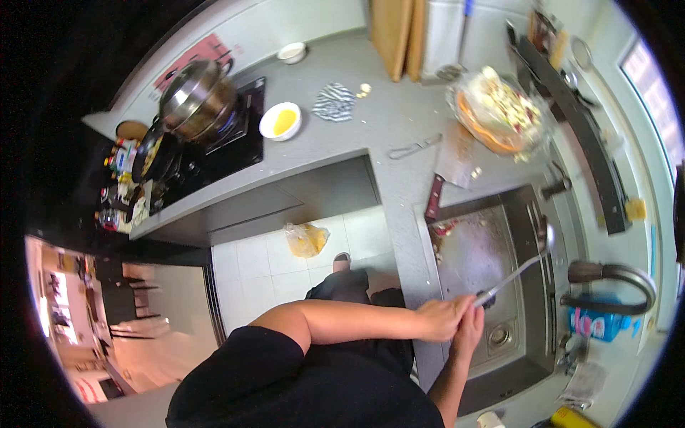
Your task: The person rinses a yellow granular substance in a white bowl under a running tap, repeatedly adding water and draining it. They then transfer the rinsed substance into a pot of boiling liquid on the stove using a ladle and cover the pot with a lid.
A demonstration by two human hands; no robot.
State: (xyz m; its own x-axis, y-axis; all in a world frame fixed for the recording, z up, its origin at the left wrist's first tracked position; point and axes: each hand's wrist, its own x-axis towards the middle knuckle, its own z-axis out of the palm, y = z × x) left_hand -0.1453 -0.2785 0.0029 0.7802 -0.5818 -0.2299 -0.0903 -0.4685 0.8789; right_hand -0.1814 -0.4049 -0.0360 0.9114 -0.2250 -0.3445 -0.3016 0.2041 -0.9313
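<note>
Over the steel sink (pixel 476 251) I hold a long-handled metal ladle (pixel 516 275), its head pointing away toward the far right side of the sink. My left hand (pixel 441 319) and my right hand (pixel 469 327) meet at the near end of its handle, both closed around it. A small dark object (pixel 487 299) shows under the handle; I cannot tell what it is. Food scraps (pixel 444 229) lie at the sink's left edge. A cleaver (pixel 455 158) with a dark red handle rests on the counter beside the sink, blade away from me.
A gooseneck faucet (pixel 615 289) arches near a blue bottle (pixel 596 323). An orange-rimmed basin (pixel 487 128) holds chopped food in plastic. Tongs (pixel 415 147), a striped cloth (pixel 334 101) and a bowl of yellow liquid (pixel 280 122) sit on the counter. A steel pot (pixel 198 101) stands over a lit flame.
</note>
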